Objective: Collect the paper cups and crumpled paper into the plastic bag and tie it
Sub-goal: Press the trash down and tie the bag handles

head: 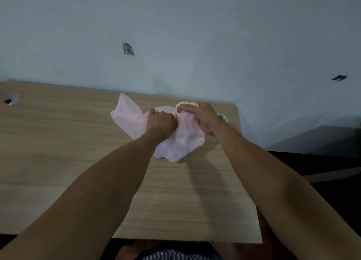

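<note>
Both fists grip the plastic bag (181,140) | my left hand (159,122), right hand (203,117) | cup rim (180,105) showing | desk (78,142) far edge

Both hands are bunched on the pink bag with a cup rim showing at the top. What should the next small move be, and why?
Probably push the paper cup down into the plastic bag before tying. Its white rim shows at the bag's mouth under the right hand, while the left hand grips the gathered plastic. I see no knot yet.
</note>
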